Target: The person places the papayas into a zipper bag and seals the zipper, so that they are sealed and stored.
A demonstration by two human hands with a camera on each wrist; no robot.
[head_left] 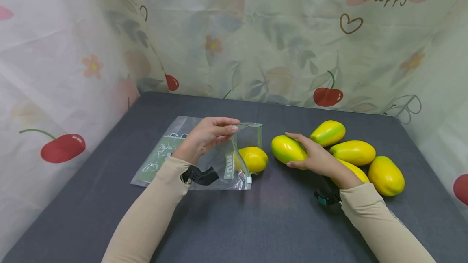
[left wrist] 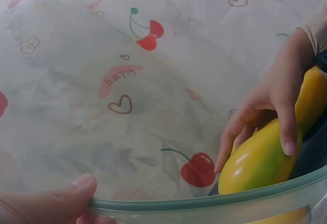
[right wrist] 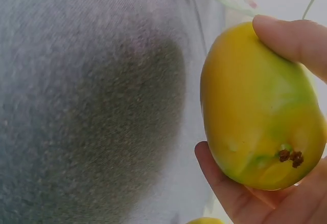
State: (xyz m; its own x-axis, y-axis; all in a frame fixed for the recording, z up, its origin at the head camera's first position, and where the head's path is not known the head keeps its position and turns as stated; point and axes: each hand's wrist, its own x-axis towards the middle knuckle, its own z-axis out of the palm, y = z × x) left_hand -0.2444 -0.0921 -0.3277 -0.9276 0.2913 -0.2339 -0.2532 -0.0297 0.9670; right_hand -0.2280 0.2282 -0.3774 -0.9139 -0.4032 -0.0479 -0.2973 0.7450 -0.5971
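- Left hand (head_left: 206, 137) pinches the clear bag (head_left: 228, 185) by its rim; the bag looks thin, floppy.
- Right hand (head_left: 317, 158) grips a yellow fruit (head_left: 287, 149), just right of the bag.
- That fruit seems firm (maybe slippery, it's so shiny); hold its fat middle.

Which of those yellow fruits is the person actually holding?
The yellow-green fruit between the clear bag and the four fruits at right: the right hand grips it; the others aren't held.
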